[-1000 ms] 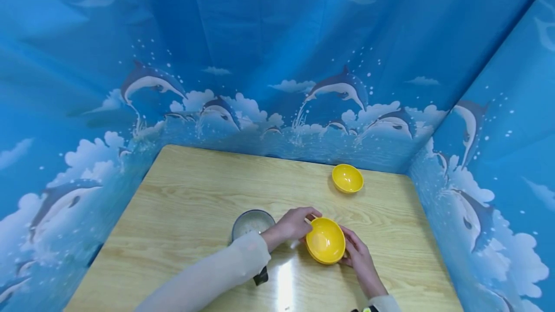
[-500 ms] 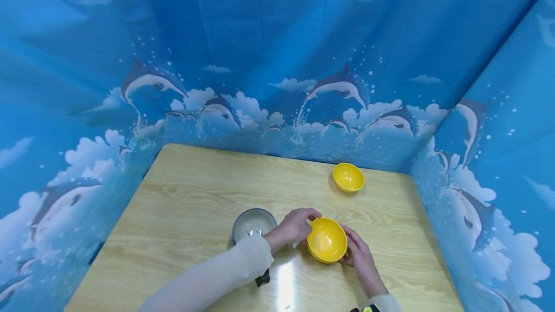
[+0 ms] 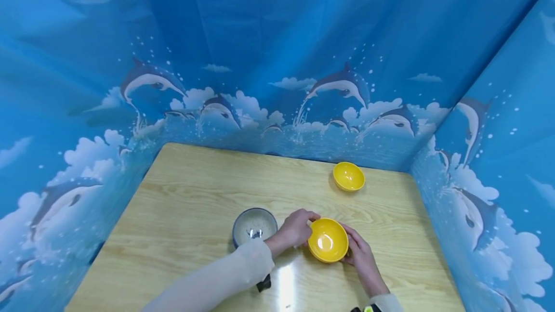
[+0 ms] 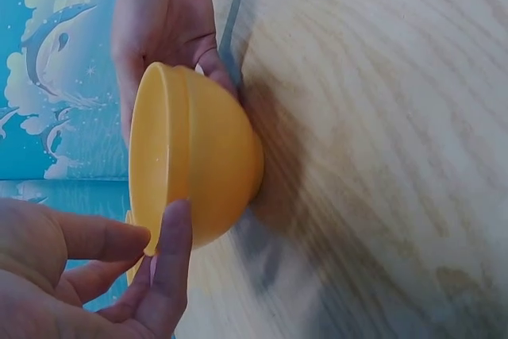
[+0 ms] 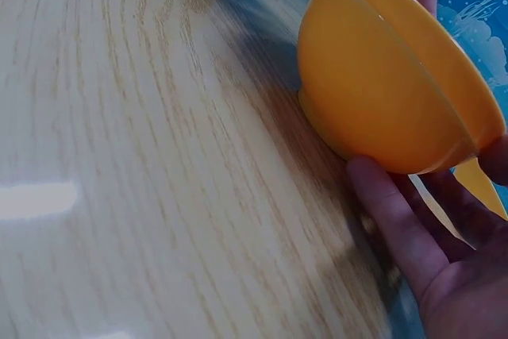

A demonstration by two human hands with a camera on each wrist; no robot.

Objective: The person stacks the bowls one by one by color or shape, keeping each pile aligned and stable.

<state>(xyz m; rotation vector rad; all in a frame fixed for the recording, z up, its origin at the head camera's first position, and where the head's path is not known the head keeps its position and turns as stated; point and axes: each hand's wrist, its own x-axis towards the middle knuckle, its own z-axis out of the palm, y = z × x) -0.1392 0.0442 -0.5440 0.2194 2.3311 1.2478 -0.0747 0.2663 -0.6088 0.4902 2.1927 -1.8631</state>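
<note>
Two yellow bowls [image 3: 328, 240], seemingly nested, are between my hands near the front of the table; the double rim shows in the left wrist view. My left hand [image 3: 296, 228] pinches the rim on the left side between thumb and fingers. From the right, my right hand [image 3: 361, 258] grips the bowls, its thumb by the rim and its fingers against the lower side, as the right wrist view shows. The bowls' base is at or just above the tabletop; I cannot tell whether it touches.
A grey bowl with a dark blue rim [image 3: 255, 225] stands left of my left hand, partly behind the forearm. Another yellow bowl [image 3: 349, 176] stands near the back edge of the wooden table [image 3: 195, 187]. Blue dolphin-print curtains [image 3: 243, 61] enclose the table.
Both hands keep their hold, and the nested bowls have shifted very slightly right. The left forearm has moved a little right, uncovering more of the grey bowl.
</note>
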